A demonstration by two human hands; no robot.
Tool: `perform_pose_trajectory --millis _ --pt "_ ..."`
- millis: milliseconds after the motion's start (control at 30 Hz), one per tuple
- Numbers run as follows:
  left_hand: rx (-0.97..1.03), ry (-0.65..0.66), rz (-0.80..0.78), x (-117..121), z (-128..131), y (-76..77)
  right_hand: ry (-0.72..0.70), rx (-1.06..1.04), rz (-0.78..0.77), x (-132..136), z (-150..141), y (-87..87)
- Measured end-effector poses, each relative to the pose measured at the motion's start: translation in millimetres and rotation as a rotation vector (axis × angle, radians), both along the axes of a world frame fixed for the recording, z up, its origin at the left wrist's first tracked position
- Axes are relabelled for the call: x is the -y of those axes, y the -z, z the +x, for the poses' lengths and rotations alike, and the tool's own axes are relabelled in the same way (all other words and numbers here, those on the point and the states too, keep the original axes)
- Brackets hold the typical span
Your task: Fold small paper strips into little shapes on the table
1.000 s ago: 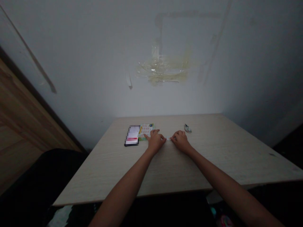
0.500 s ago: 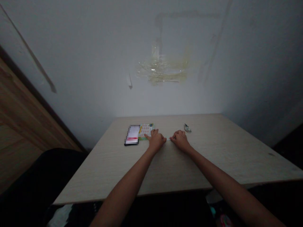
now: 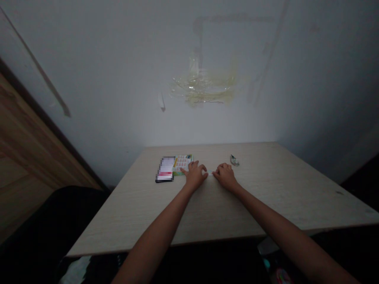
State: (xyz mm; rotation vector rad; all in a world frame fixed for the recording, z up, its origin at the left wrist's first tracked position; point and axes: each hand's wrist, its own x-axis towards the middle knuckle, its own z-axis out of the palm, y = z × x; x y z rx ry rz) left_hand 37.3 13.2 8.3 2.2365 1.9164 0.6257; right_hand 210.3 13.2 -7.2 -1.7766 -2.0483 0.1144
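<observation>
Between my hands lies a small, pale, whitish piece (image 3: 210,172), low over the tabletop and too small to name. My left hand (image 3: 195,174) is at its left end, thumb and forefinger curled close to it, the other fingers spread. Part of this hand overlaps a printed card or booklet (image 3: 182,162) with green edges and rows of small pictures. My right hand (image 3: 225,174) pinches the piece's right end, its fingers folded together. A small crumpled wrapper or packet (image 3: 234,160) rests just beyond my right hand.
A phone (image 3: 165,169) with a lit, blurred screen lies left of the card on the pale wooden table (image 3: 219,217). Behind the table rises a wall (image 3: 118,79) with old clear tape (image 3: 204,88). A dark shape (image 3: 53,221) stands at the left.
My left thumb and forefinger have parted slightly beside the pale piece. The right hand stays almost in place, and the other things have not moved.
</observation>
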Motion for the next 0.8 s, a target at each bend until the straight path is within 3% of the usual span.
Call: perform_pose_trajectory --millis 300,633,800 --pt "-0.038 0.05 0.046 3.6 -0.8 -4.1 0.002 0.024 0.011 2.3 -1.3 -2.0" --pt "-0.048 0.045 0.041 0.8 -1.2 -0.1 -0.05 -0.074 -0.001 -0.7 5.6 2.6" --pt "-0.056 0.043 0.047 0.1 0.5 2.0 -0.012 -0.081 -0.018 -2.6 3.8 2.7"
